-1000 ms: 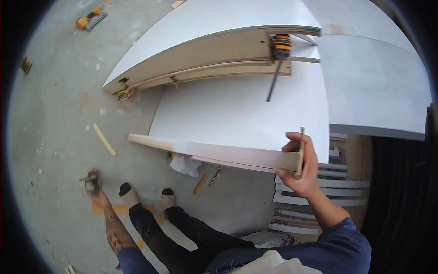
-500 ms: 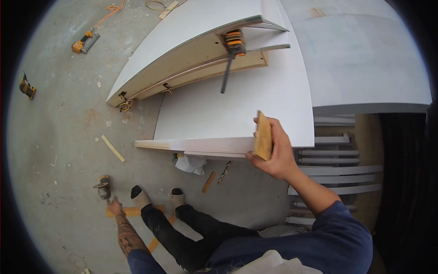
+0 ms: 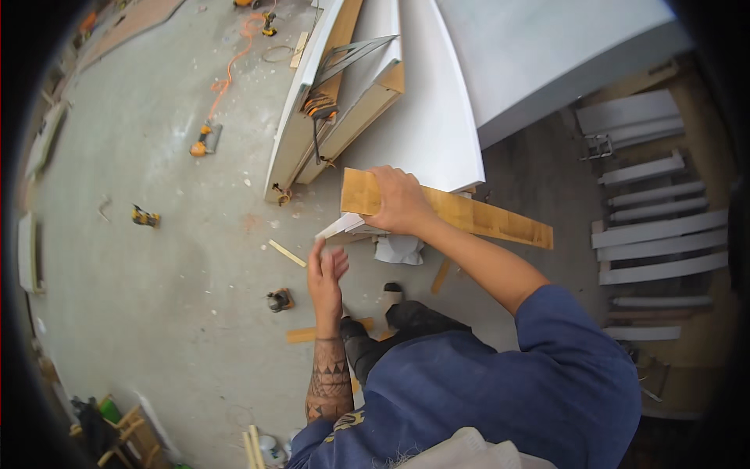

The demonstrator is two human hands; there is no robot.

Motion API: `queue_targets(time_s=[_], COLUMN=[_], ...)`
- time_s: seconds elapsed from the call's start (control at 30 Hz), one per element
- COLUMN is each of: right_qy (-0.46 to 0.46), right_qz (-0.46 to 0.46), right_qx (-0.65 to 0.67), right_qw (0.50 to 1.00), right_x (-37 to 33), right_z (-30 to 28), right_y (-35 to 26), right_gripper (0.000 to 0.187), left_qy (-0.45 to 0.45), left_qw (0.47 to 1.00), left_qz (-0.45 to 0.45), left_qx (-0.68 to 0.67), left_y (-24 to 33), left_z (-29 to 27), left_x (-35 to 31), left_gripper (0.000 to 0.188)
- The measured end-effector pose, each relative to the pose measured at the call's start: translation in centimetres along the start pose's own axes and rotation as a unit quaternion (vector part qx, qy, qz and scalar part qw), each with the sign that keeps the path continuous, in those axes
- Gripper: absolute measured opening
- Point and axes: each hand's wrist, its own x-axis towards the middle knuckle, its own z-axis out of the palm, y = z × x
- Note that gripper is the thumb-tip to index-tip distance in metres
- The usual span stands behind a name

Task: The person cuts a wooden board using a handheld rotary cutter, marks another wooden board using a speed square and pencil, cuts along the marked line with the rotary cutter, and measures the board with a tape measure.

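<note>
My right hand is closed around a long yellowish-brown wooden board, held above the lower edge of a white panel assembly. The board slants down to the right over my forearm. To the left of the board's near end is my left hand, raised with fingers extended and nothing in it. Below that hand, on the floor, rests a small orange-and-dark power tool. An orange-and-black clamp with a dark bar sits on the assembly's wooden rib, and a metal triangular frame lies across the ribs.
An orange nail gun with an orange hose and a yellow-black drill lie on the floor at left. Wood strips are scattered near my feet. A large white surface stands top right, above stacked white curved pieces.
My left hand has let go of the power tool, now on the floor, and risen toward the board. My right hand has turned the board lengthwise. The view has swung round.
</note>
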Motion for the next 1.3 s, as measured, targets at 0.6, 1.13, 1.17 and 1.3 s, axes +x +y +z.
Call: queue_targets(time_s=[0.6,1.13,1.17,1.3], right_qy=[0.148,-0.063,-0.066,-0.096], right_qz=[0.046,0.156,0.149,0.197], right_qx=[0.088,0.193,0.195,0.19], right_qw=[0.984,0.967,0.967,0.957], right_x=[-17.7,-16.2,-16.0,-16.3], right_z=[-8.0,-8.3,-8.6,-10.0], right_y=[16.6,28.0,28.0,28.7], right_gripper=[0.064,0.045,0.045,0.043], left_qy=[0.096,0.063,0.051,0.037], left_qw=[0.959,0.947,0.943,0.94], left_qz=[0.078,0.006,0.007,0.018], left_qx=[0.253,0.315,0.328,0.34], left_y=[9.8,10.0,10.1,9.5], left_z=[10.5,14.1,14.0,14.2], left_x=[2.2,1.0,0.9,1.4], left_gripper=[0.042,0.043,0.043,0.039])
